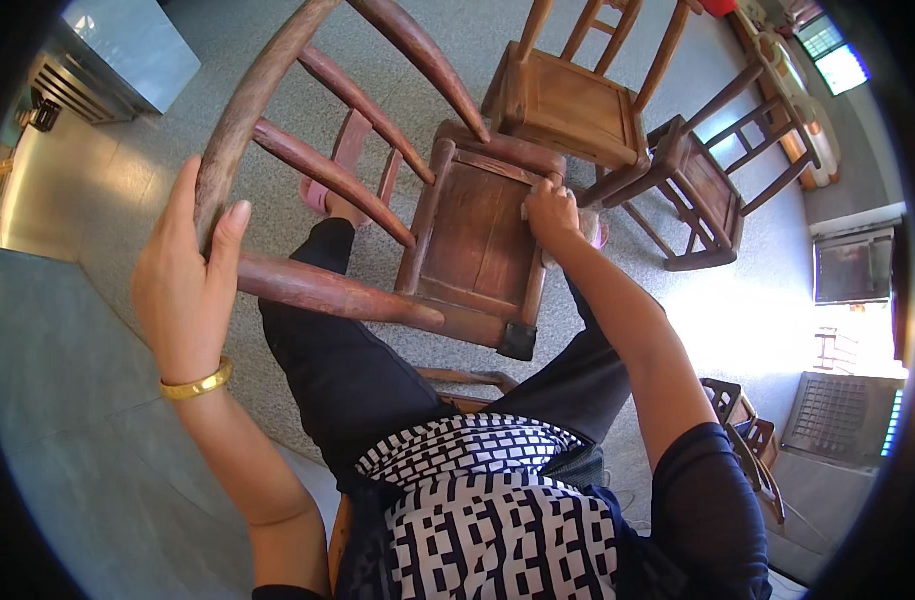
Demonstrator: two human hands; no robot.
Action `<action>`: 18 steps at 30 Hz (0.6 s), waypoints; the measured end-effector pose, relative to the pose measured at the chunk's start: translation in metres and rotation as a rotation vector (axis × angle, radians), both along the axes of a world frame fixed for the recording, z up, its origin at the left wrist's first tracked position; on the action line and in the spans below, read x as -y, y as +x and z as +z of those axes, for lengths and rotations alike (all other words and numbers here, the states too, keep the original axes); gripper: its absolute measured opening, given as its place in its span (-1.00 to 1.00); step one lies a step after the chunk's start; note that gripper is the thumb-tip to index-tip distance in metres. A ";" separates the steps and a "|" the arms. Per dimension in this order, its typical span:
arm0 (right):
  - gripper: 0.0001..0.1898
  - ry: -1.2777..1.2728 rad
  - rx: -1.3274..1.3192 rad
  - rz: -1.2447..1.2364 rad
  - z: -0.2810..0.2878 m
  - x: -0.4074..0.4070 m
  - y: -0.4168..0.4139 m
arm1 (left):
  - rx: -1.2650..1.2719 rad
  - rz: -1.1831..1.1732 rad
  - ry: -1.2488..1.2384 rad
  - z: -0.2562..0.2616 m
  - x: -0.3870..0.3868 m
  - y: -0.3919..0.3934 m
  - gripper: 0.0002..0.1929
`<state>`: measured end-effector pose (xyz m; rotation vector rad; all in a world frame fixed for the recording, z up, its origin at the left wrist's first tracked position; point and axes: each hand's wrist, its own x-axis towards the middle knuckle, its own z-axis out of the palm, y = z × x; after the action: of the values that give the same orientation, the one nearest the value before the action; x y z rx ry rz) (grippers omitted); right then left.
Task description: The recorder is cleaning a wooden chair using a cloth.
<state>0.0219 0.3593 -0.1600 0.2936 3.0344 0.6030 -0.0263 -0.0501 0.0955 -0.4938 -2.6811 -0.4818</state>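
Note:
A small reddish-brown wooden chair is between my knees, with its panelled seat in view and its back reaching to the left. My left hand is wrapped around the worn top rail of that back, and a gold bangle circles the wrist. At the seat's far right edge, my right hand presses a bunched greyish cloth against the wood. The fingers hide part of the cloth. A black patch covers the seat's near corner. The chair's legs are mostly hidden.
A lighter wooden chair stands just beyond the seat, and a darker one to its right. More wooden furniture is at lower right. A grey-topped block stands at upper left. A smooth grey surface lies on my left.

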 end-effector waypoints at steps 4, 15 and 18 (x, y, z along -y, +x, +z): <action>-0.84 0.005 0.040 -0.028 -0.001 0.027 0.028 | -0.064 -0.010 -0.032 -0.002 0.003 -0.002 -0.44; -0.85 -0.326 0.146 -0.021 0.024 0.108 0.131 | -0.031 0.030 -0.032 -0.004 0.003 0.001 -0.44; -0.83 -0.541 0.172 -0.063 0.054 0.119 0.126 | -0.047 0.030 -0.037 -0.006 0.004 0.000 -0.44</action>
<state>0.1480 0.2398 -0.1062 0.2901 2.8587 -0.1942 -0.0265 -0.0539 0.0890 -0.4688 -2.6529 -0.4084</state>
